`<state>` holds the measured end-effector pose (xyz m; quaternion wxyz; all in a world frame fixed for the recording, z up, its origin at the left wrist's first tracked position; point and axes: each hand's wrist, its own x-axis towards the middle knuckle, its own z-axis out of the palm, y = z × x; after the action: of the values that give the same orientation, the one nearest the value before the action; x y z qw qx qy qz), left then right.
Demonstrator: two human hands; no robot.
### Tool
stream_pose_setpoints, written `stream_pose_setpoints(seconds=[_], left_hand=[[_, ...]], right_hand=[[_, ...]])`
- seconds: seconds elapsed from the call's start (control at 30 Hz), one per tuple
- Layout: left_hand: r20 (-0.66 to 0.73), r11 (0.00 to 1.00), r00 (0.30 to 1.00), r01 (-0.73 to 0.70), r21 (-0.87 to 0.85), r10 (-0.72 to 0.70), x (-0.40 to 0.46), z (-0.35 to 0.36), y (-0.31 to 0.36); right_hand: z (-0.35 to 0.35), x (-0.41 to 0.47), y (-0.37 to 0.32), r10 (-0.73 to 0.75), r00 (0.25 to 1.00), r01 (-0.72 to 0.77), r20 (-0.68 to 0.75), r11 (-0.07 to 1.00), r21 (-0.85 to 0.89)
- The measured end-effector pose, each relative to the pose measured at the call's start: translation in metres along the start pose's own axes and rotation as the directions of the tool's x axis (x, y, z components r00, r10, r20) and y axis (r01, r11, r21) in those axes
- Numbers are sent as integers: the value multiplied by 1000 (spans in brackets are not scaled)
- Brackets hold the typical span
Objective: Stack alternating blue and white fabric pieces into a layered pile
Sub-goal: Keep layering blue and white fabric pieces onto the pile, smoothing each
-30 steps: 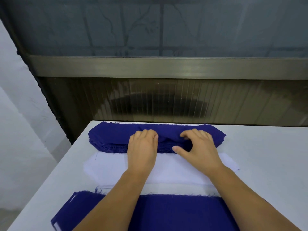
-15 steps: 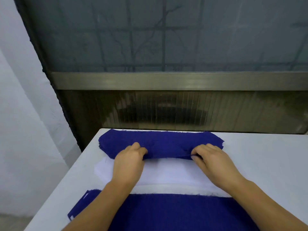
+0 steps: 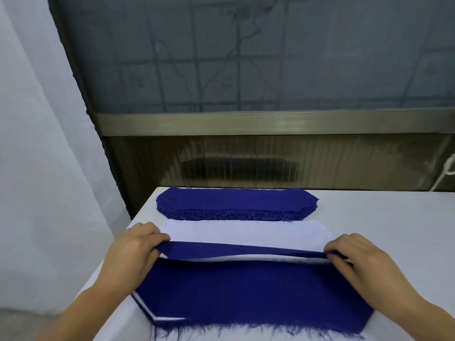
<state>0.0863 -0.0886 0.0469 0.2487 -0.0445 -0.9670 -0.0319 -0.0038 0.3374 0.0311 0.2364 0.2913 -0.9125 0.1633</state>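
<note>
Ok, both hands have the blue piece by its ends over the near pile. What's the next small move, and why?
Probably lower the blue piece flat onto the near pile and line up its edges. The left hand and right hand pinch its ends, and a white layer shows just beneath, so blue comes next.

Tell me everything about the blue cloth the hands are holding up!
The held blue piece is a deep blue woven cloth, seen as a long thin band running left to right. The left hand grips its left end and the right hand grips its right end, so it sags a little in the middle. It hangs between the white pile behind it and the layered pile in front, whose top is also blue. How far it hangs down cannot be seen.
</note>
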Motion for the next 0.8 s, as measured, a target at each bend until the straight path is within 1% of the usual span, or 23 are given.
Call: stream_pose_setpoints(seconds=[0.03, 0.07, 0.13, 0.2, 0.27, 0.33, 0.4, 0.53, 0.7, 0.8], left_hand=[[-17, 1000, 1000, 3, -6, -3, -5, -3, -1], [-33, 1000, 999, -10, -5, 10, -11, -4, -3], [-36, 998, 997, -62, -22, 61, -28, -2, -5], [2, 994, 997, -83, -75, 83, -43, 2, -7], [29, 990, 995, -88, -109, 92, -53, 7, -9], [32, 988, 997, -60, -144, 65, -58, 11, -10], [7, 983, 1000, 3, -182, -2, -62, 15, -13], [35, 958, 990, 143, -251, -138, -64, 22, -16], [-7, 945, 983, 173, -279, -182, -63, 27, -15], [-52, 953, 988, 124, -275, -143, -66, 26, -11]], right_hand=[[-2, -3, -1, -59, 996, 59, -61, 998, -14], [-3, -8, -3, -114, 990, 112, -87, 993, -25], [1, -23, -4, -235, 967, 231, -102, 972, -46], [8, -37, -5, -319, 941, 315, -112, 948, -52], [11, -44, -7, -321, 939, 319, -121, 947, -35], [9, -46, -10, -303, 943, 305, -135, 952, -9], [7, -45, -14, -306, 943, 307, -132, 952, -10], [6, -48, -15, -321, 936, 320, -142, 947, -26], [17, -52, -13, -400, 905, 389, -148, 916, -98], [19, -57, -11, -449, 886, 432, -112, 890, -145]])
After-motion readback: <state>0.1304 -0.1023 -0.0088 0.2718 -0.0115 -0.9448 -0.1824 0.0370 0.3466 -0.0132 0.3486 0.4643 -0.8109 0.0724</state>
